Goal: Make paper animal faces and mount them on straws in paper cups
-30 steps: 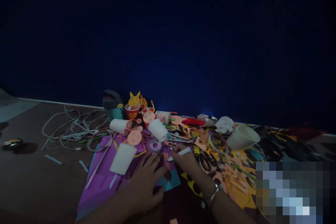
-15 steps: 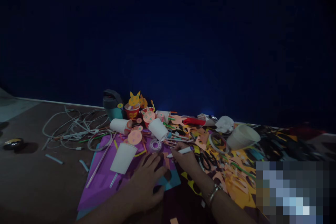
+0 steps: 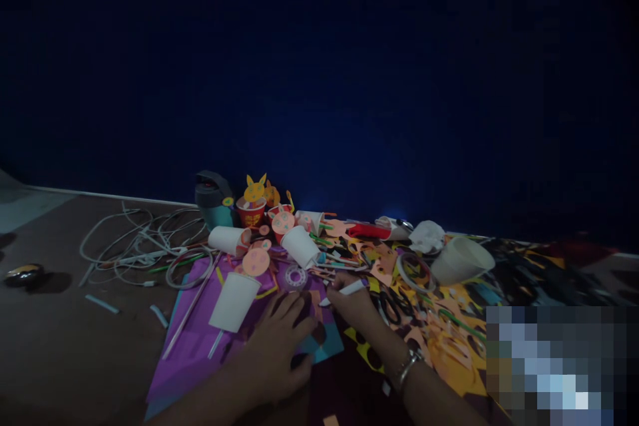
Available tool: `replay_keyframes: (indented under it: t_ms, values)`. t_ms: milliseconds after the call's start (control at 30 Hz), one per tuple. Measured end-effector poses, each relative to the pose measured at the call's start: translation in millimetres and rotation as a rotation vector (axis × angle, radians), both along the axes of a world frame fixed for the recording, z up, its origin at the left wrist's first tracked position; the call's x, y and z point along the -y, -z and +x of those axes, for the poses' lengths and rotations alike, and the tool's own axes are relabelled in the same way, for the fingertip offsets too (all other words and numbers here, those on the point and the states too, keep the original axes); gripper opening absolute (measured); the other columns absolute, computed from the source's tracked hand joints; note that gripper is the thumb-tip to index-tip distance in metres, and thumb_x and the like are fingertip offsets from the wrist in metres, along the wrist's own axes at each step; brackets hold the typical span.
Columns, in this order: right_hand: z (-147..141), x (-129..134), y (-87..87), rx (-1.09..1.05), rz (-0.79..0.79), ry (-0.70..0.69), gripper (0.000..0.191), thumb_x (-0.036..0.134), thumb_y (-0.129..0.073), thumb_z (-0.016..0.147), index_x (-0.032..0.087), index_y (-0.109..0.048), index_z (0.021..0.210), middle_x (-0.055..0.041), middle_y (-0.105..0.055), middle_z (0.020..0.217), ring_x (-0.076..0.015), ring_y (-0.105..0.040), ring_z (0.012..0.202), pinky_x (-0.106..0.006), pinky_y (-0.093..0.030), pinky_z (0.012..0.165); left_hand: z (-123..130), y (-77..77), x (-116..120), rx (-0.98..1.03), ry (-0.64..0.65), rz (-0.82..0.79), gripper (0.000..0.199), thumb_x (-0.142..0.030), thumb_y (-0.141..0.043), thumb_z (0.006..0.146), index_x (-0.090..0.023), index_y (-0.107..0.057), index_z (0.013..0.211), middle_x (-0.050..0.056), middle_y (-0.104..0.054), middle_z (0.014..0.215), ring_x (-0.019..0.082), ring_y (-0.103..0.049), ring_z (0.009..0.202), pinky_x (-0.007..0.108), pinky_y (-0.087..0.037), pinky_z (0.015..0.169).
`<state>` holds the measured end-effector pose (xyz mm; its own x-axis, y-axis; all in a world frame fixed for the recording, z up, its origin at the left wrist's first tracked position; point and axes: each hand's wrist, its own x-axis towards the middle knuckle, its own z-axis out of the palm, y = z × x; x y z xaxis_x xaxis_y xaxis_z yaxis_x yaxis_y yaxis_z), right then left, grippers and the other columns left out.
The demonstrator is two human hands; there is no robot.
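Observation:
Fingers spread, my left hand [image 3: 284, 339] lies flat over the purple paper [image 3: 172, 363] and a blue sheet [image 3: 322, 339]. My right hand [image 3: 352, 303] is closed around a white marker [image 3: 351, 288], its tip pointing left and down near a small orange strip [image 3: 316, 304]. A white paper cup [image 3: 234, 303] lies just left of my left hand, with a pink paper disc [image 3: 256, 261] at its upper edge. Beyond my fingers sits a roll of tape [image 3: 295, 276]. Black-handled scissors [image 3: 390, 305] rest to the right of my right hand.
Behind stand red cups [image 3: 252, 212] with paper animal faces and a teal-and-dark container [image 3: 215, 200]. White cables [image 3: 144, 239] tangle at left. Yellow and orange paper scraps [image 3: 452, 353] spread at right, beside a pale cup [image 3: 462, 259] and crumpled tissue [image 3: 426, 236]. A dark blue wall rises behind.
My right hand has shifted very slightly, tilting the marker a little. My left hand stays in place.

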<state>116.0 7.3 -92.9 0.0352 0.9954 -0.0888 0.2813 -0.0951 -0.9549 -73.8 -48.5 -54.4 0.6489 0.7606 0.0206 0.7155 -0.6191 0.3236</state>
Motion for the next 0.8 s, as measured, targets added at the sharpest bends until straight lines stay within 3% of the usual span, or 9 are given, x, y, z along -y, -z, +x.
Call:
replay_keyframes:
  t_ms: [233,433,600,800]
  values:
    - [-0.5,-0.8,-1.0,-0.079,-0.064,-0.006,0.014,0.022,-0.052,0.065,0.021,-0.043,0.054,0.0066,-0.050,0.038,-0.0105,-0.046,0.037,-0.020,-0.033,0.039,-0.7,0.4,0.2,-0.016,0.006,0.026,0.050,-0.026,-0.057,0.071,-0.028,-0.050,0.120,0.006,-0.043,0.137,0.033,-0.028,0.130,0.055,-0.022,0.105]
    - [-0.4,0.3,-3.2,-0.038,0.013,-0.002,0.017,0.024,-0.053,0.069,0.021,-0.043,0.055,0.0065,-0.051,0.040,-0.0101,-0.048,0.039,-0.020,-0.033,0.040,-1.7,3.6,0.4,-0.021,0.005,0.050,0.050,-0.027,-0.057,0.071,-0.028,-0.049,0.121,0.010,-0.040,0.139,0.033,-0.028,0.130,0.054,-0.023,0.105]
    - [0.0,0.5,-2.1,-0.063,-0.049,-0.020,0.015,0.020,-0.052,0.066,0.021,-0.042,0.054,0.0074,-0.048,0.038,-0.0100,-0.046,0.037,-0.019,-0.031,0.038,-1.0,0.2,0.5,-0.013,-0.001,0.041,0.048,-0.026,-0.057,0.071,-0.029,-0.051,0.118,0.009,-0.042,0.138,0.033,-0.030,0.129,0.054,-0.025,0.104]
    - [-1.6,2.4,-4.2,-0.025,-0.007,-0.028,0.018,0.021,-0.053,0.067,0.021,-0.043,0.053,0.0065,-0.049,0.040,-0.0101,-0.047,0.040,-0.019,-0.032,0.040,-2.0,-1.9,1.8,-0.017,0.013,0.044,0.048,-0.026,-0.057,0.071,-0.029,-0.051,0.119,0.009,-0.042,0.138,0.033,-0.031,0.129,0.054,-0.024,0.104]
